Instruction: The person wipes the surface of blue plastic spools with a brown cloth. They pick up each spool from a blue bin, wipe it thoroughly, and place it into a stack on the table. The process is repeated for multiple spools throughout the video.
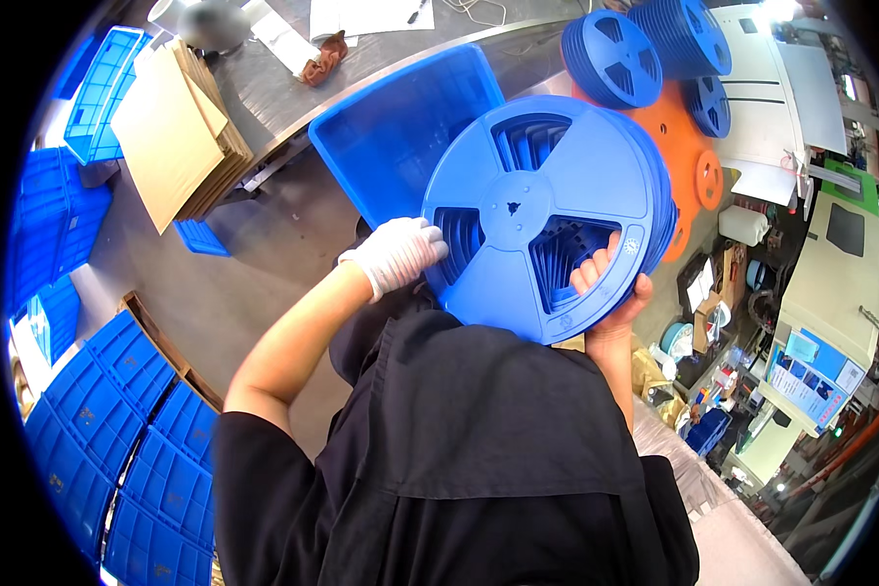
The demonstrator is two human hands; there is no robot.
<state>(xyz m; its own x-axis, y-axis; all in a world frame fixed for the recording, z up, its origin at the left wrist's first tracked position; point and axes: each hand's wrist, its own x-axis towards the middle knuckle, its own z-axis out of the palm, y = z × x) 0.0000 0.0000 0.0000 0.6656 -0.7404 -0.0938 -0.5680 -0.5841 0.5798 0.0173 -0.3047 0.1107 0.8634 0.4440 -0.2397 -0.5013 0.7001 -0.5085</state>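
A thick stack of blue plastic reels (pixel 596 161) is held up in front of my body, its round face tilted toward me. The top reel has a hub at its middle and three wide cut-out windows. My left hand (pixel 397 257), in a white knit glove, grips the stack's left edge, with its fingertips at the left window. At the lower right, my bare right hand (pixel 613 298) curls its fingers through the window around the rim, thumb on the outer side. Behind the reels a blue plastic bin (pixel 391 137) leans tilted near the table edge; the stack hides part of it.
More blue reel stacks (pixel 610 63) stand on an orange board (pixel 666 117) at the far right. A grey table (pixel 264 107) carries cardboard sheets (pixel 171 137) and a brown cloth (pixel 324 59). Blue crates (pixel 88 420) fill the left side; machines (pixel 830 254) line the right.
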